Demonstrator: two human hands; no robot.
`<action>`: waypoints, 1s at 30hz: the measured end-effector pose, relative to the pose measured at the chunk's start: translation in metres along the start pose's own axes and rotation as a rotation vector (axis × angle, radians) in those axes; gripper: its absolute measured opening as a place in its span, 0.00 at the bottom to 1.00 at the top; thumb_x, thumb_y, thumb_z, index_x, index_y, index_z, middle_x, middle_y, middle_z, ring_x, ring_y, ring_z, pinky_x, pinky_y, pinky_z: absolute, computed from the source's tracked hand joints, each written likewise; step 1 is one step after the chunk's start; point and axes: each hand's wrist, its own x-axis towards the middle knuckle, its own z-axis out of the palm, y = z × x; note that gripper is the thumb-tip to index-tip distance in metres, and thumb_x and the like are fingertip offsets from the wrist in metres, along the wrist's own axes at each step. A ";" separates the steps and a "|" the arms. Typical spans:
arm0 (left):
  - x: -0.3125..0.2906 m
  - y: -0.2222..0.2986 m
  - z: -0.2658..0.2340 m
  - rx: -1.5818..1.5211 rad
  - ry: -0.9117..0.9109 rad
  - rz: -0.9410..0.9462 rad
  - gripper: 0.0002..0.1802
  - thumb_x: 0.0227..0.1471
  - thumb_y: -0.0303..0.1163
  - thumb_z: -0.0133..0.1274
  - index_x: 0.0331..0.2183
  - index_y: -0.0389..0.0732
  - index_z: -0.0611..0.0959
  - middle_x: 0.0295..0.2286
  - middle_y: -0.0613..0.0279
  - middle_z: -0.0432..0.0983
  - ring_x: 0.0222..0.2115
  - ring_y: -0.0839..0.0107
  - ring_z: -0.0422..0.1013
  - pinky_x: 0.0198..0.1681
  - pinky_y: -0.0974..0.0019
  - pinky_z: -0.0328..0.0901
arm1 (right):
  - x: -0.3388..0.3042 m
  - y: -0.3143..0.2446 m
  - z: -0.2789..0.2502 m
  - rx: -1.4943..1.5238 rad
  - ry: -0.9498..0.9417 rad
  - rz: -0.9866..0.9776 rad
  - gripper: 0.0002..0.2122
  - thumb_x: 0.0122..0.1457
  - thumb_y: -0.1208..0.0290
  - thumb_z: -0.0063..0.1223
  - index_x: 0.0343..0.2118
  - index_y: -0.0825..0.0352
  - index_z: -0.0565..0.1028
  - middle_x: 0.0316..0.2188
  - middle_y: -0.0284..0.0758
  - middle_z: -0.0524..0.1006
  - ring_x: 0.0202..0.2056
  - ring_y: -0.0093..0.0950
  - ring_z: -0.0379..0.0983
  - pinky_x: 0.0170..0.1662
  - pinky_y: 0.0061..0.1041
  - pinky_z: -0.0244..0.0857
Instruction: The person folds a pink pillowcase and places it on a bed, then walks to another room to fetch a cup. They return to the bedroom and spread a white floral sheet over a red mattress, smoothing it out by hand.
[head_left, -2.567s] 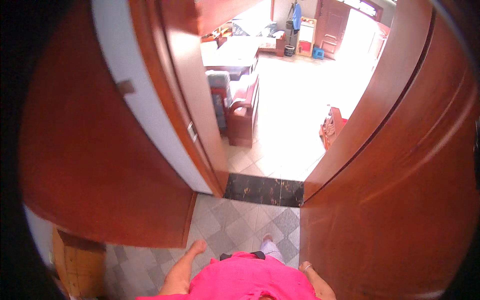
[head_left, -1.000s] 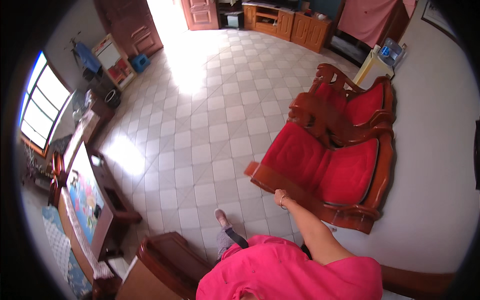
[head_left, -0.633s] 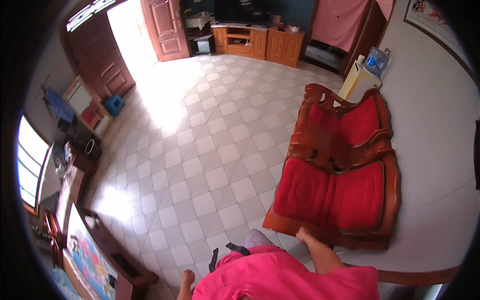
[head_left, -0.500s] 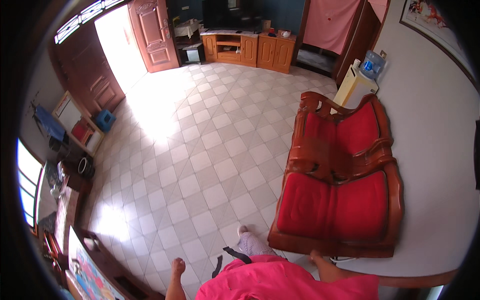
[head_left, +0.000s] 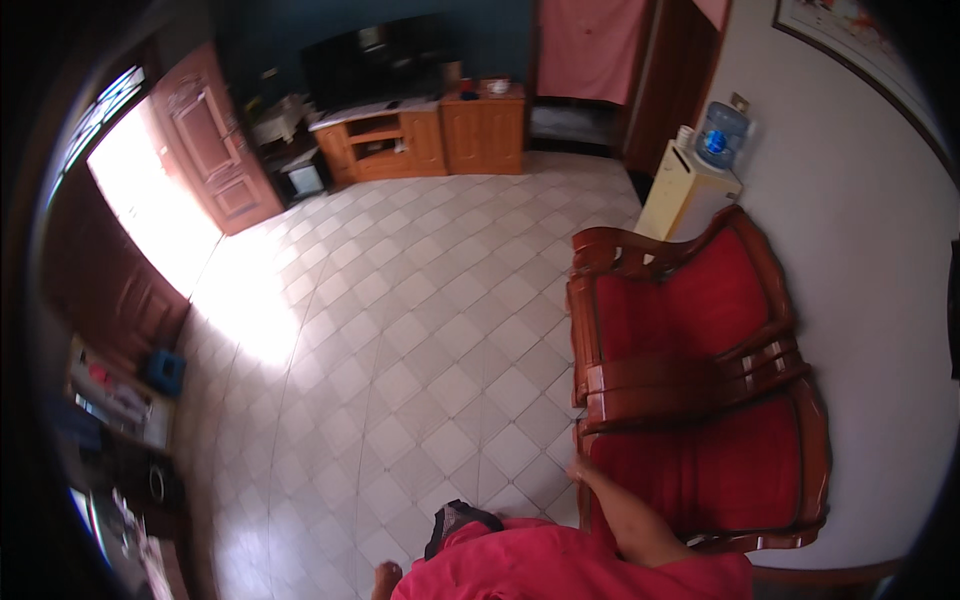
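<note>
My left hand hangs low beside my pink top, over the tiled floor. Its fingers look curled, and nothing shows in them. My right hand is swung forward, seen against the left edge of the nearer wooden seat with a red cushion. Whether it touches the wood I cannot tell, and its fingers are blurred. A dark strap or mesh piece shows at the front of my clothing.
Pale tiled floor stretches ahead. A second red-cushioned seat and a water dispenser line the right wall. At the back stand a wooden TV cabinet and a television. An open door and blue stool are left.
The view has turned left and tilted up, so the room has shifted. My right arm has swung forward; my left hand has dropped back toward the lower edge.
</note>
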 end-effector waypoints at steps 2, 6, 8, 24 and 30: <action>-0.012 -0.014 -0.049 0.058 0.012 -0.201 0.12 0.40 0.34 0.44 0.20 0.37 0.77 0.24 0.45 0.72 0.27 0.50 0.69 0.31 0.54 0.64 | 0.048 -0.052 -0.156 0.014 0.490 -0.308 0.04 0.39 0.73 0.48 0.16 0.65 0.73 0.23 0.41 0.74 0.28 0.37 0.71 0.30 0.31 0.65; 0.128 0.015 -0.094 0.164 -0.112 -0.160 0.12 0.40 0.34 0.43 0.20 0.37 0.77 0.24 0.45 0.72 0.27 0.50 0.69 0.31 0.53 0.64 | 0.111 -0.014 -0.302 0.633 0.553 0.101 0.09 0.43 0.70 0.45 0.22 0.71 0.73 0.21 0.44 0.73 0.27 0.38 0.71 0.30 0.33 0.66; 0.200 0.033 -0.124 0.209 -0.144 -0.118 0.12 0.40 0.34 0.43 0.20 0.37 0.77 0.24 0.45 0.72 0.27 0.50 0.69 0.31 0.53 0.63 | 0.141 0.011 -0.334 0.828 0.630 0.160 0.11 0.44 0.69 0.45 0.25 0.73 0.72 0.23 0.45 0.73 0.30 0.38 0.71 0.30 0.34 0.66; 0.891 0.495 -0.327 0.208 0.250 0.744 0.09 0.39 0.27 0.50 0.29 0.36 0.74 0.28 0.51 0.70 0.33 0.54 0.66 0.36 0.58 0.62 | 0.182 0.196 -0.252 1.365 -0.267 0.818 0.08 0.45 0.72 0.41 0.25 0.71 0.70 0.21 0.43 0.70 0.25 0.34 0.69 0.28 0.32 0.64; 0.969 0.599 -0.318 0.225 -0.007 0.889 0.06 0.38 0.26 0.48 0.24 0.38 0.77 0.25 0.49 0.70 0.28 0.54 0.68 0.32 0.59 0.63 | 0.304 0.394 -0.392 1.253 0.112 0.791 0.07 0.45 0.70 0.42 0.23 0.69 0.69 0.22 0.43 0.70 0.26 0.38 0.68 0.29 0.33 0.63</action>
